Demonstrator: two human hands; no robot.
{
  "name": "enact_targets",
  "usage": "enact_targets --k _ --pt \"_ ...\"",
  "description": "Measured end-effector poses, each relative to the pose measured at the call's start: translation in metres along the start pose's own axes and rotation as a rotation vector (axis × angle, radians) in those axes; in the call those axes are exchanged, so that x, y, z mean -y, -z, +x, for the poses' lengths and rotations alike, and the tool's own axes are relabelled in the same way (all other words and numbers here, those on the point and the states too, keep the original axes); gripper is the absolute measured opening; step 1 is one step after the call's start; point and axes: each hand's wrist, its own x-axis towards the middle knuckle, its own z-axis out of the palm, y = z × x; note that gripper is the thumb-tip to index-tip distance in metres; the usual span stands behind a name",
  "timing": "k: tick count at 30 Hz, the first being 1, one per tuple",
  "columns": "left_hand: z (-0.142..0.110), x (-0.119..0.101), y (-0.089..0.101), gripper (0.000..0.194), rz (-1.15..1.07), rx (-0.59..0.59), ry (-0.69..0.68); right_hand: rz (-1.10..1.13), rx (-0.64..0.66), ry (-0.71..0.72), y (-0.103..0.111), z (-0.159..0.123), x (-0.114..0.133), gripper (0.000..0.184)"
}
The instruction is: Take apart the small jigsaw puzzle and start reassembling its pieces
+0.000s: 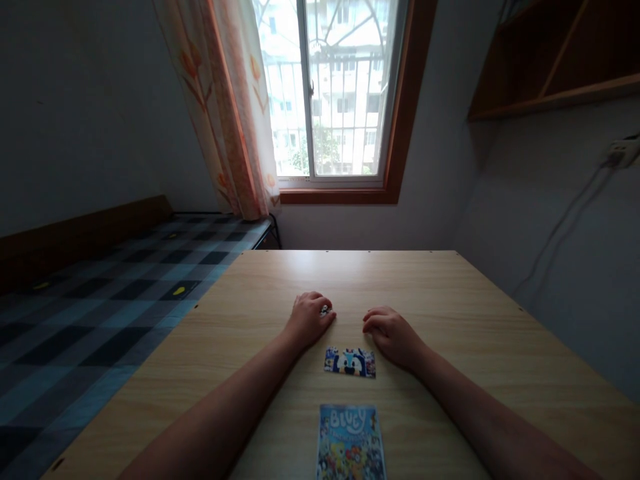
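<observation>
Head view, surface (450, 287): pale wood-grain board with straight edges; its far corners show, its near edge does not.
Left hand (307, 319): thumb and fingers pinching a small patterned piece (325, 310), midway between the left and right edges, nearer the far edge than the packet is.
Right hand (397, 337): fingers curled, resting towards the right edge from the left hand, well apart from it; whether anything lies under the fingers I cannot tell.
Small piece handling: the step in hand seems to be holding and managing this one piece; I judge that any further move of it calls for a light fingertip grip, with the printed side kept in sight.
Picture strip (350, 362): flat, thin, wider than deep, with a blue-and-white cartoon face; its upper outline looks uneven. It lies nearer the near edge than both hands.
Bluey packet (350, 443): flat, upright-format rectangle, mostly blue with crowded figures and slightly shiny; nearest the near edge, its lower end cut off by the frame.
Bed (125, 307): checked cloth, beyond the surface's left edge.
</observation>
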Motion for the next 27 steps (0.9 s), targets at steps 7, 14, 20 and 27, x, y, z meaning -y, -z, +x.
enact_targets --k 7,14,20,27 --pt "-0.001 0.001 -0.003 0.011 0.045 -0.028 -0.049 -0.011 -0.003 -0.006 -0.001 0.000 0.000 0.027" --pt "0.000 0.006 -0.006 0.018 0.022 -0.027 -0.045 -0.030 -0.002 -0.019 0.000 0.000 0.000 0.027" --pt "0.002 0.010 -0.008 0.030 -0.060 -0.054 -0.072 -0.028 0.003 -0.019 0.001 0.000 0.001 0.025" --pt "0.002 0.013 -0.006 0.021 -0.111 -0.105 -0.071 -0.026 -0.038 -0.021 0.005 -0.003 0.002 0.028"
